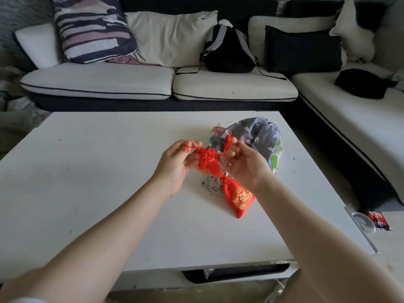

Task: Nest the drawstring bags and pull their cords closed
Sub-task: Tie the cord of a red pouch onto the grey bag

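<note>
Red pouch (207,164) up off the bench (98,171), mouth cinched, cords pinched either side by left hand (177,165) and right hand (244,165). Second red pouch (238,196) flat below. Grey printed bag (255,134) near far right edge.

A white surface (91,171) stands in front of a sofa (135,82). On the sofa, a black backpack (229,51) sits centre, a striped cushion (91,29) to its left, a black cushion (302,50) to its right, a black pouch (363,83) farther right
</note>
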{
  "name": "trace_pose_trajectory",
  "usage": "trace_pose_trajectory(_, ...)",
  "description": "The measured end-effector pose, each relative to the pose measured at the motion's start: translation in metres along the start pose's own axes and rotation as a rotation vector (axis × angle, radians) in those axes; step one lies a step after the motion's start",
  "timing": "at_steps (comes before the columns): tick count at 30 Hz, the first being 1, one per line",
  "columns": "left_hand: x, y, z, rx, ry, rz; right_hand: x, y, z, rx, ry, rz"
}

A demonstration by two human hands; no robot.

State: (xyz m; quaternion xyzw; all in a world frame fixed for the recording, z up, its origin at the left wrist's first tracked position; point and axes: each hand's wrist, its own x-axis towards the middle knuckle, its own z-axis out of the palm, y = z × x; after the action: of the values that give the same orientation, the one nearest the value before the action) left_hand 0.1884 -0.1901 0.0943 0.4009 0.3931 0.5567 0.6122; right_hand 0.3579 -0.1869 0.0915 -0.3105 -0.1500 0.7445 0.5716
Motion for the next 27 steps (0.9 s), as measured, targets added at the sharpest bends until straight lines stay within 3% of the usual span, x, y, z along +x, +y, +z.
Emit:
trace_pose_trajectory(4, -0.004, -0.002, 0.000, -0.261, -0.010, -0.229, 0.001, 0.003, -0.007, -0.177, 0.103, 0.052)
trace_pose_trajectory(7, -0.001, -0.002, 0.005, -0.383, 0.027, -0.302, 0.000, 0.001, -0.002, -0.224, 0.133, 0.059)
trace_pose_trajectory(12, 0.007, 0.001, 0.007, -0.350, 0.076, -0.354, 0.000, -0.006, 0.008, -0.191, 0.205, 0.015)
trace_pose_trajectory(14, 0.006, 0.003, 0.006, -0.214, 0.025, -0.392, 0.000, -0.009, 0.006, -0.264, 0.236, 0.000)
trace_pose_trajectory(16, 0.005, 0.004, 0.003, 0.070, -0.012, -0.417, -0.001, -0.013, 0.003, -0.359, 0.250, 0.005)
trace_pose_trajectory(20, 0.007, 0.003, -0.001, 0.985, -0.122, -0.255, -0.003, -0.010, 0.006, -0.605, 0.239, -0.003)
trace_pose_trajectory(22, 0.008, 0.000, 0.002, 1.282, -0.173, -0.138, -0.004, -0.006, 0.011, -0.773, 0.233, -0.039)
trace_pose_trajectory(24, 0.010, -0.002, 0.002, 1.314, -0.186, -0.060, -0.006, -0.006, 0.015, -0.931, 0.213, -0.087)
trace_pose_trajectory(27, 0.012, -0.001, 0.004, 1.005, -0.164, -0.084, -0.008, -0.011, 0.016, -1.084, 0.149, -0.112)
